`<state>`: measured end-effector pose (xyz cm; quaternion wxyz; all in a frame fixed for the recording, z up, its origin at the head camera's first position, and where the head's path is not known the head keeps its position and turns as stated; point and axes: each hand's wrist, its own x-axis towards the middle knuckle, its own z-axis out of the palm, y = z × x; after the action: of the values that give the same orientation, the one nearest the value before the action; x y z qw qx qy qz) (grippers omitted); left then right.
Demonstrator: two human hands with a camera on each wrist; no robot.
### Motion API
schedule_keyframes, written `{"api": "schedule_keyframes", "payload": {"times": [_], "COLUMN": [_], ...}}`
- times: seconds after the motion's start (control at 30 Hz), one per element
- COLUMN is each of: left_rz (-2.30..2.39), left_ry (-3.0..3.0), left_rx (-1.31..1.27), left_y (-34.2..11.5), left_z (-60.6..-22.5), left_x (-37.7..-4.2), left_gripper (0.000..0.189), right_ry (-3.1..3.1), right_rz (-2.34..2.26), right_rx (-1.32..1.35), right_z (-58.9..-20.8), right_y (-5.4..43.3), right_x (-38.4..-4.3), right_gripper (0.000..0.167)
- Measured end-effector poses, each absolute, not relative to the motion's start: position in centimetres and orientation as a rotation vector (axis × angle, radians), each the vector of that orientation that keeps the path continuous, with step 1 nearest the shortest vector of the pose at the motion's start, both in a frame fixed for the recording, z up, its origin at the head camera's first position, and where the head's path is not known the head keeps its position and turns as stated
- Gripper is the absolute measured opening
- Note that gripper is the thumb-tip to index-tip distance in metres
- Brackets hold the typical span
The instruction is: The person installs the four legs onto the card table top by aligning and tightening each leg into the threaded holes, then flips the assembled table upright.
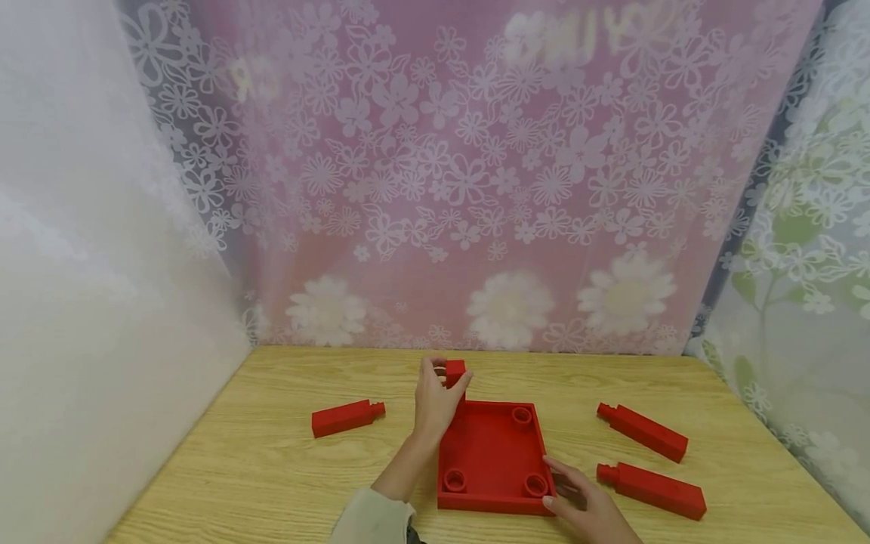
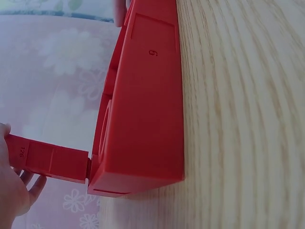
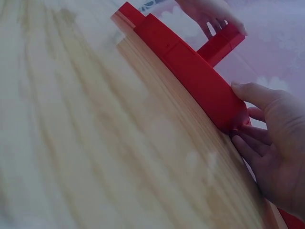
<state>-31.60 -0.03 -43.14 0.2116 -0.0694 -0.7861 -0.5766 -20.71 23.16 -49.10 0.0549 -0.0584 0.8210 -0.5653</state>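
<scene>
A shallow red square tray-like piece lies on the table with its rim up, round sockets in three visible corners. At its far-left corner a red square leg stands upright, held near the top by my left hand. In the left wrist view the leg, marked 126, meets the tray piece at its corner; a thin gap shows at the joint. My right hand grips the near-right corner between thumb and fingers, as the right wrist view also shows for that hand.
One loose red leg with a narrower necked end lies on the wooden table at the left. Two more, a far leg and a near leg, lie at the right. A flowered curtain hangs behind the table.
</scene>
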Motion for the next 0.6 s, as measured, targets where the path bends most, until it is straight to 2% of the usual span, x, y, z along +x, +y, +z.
{"api": "schedule_keyframes", "payload": {"times": [0.37, 0.6], "left_rz": [-1.525, -1.388], "left_ry": [-2.217, -2.272], "left_rx": [-0.353, -0.362], "left_y": [-0.77, -0.61], "left_z": [-43.22, -42.86], "left_x": [-31.48, -31.61], "left_gripper": [0.027, 0.032], "right_ry": [2.468, 2.478], "right_rz": [-1.717, -1.713], "right_rx": [-0.151, -0.147], "right_z": [-49.37, -49.34], "right_y": [23.31, 23.34], "right_x": [-20.81, -20.84], "right_gripper": [0.065, 0.066]}}
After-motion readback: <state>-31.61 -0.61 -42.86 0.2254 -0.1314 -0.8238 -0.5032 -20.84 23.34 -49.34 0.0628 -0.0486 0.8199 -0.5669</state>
